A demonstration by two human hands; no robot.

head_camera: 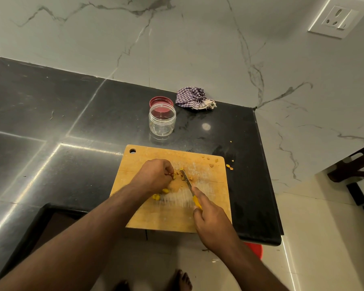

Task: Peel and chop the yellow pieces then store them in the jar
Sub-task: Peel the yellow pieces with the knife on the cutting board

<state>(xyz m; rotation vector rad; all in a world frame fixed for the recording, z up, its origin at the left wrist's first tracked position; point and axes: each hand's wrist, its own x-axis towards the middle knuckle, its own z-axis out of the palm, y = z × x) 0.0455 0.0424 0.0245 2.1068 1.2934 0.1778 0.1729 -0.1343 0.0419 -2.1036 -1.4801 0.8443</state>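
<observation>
From your head camera, a rectangular wooden cutting board [172,215], pale, scored with white knife marks and pierced by a round hole at its far left corner, lies at the near edge of the polished black stone counter [51,114], close to the counter's right end. Your left hand [156,175] has its fingers curled together, pinching a small yellow piece [173,175] at the middle of the board; how much of it your fingertips cover is hard to make out. Your right hand [210,219] grips the yellow handle of a small steel-bladed knife [187,181], fingers clamped round it with the forefinger laid along the top, the blade tip resting among the chopped yellow bits [163,193] near the board's middle. More crumbs lie at the board's far right corner and just off its right edge on the counter. Beyond the board's far edge stands a clear, round plastic jar [162,120], open and holding nothing visible, with its dark red round lid [161,101] lying just behind it. Near the counter's back edge sits a crumpled purple-and-white checked cloth [192,99]. A white wall socket [338,19] is on the marble-patterned wall. A red object below the counter's near right corner is mostly hidden.
</observation>
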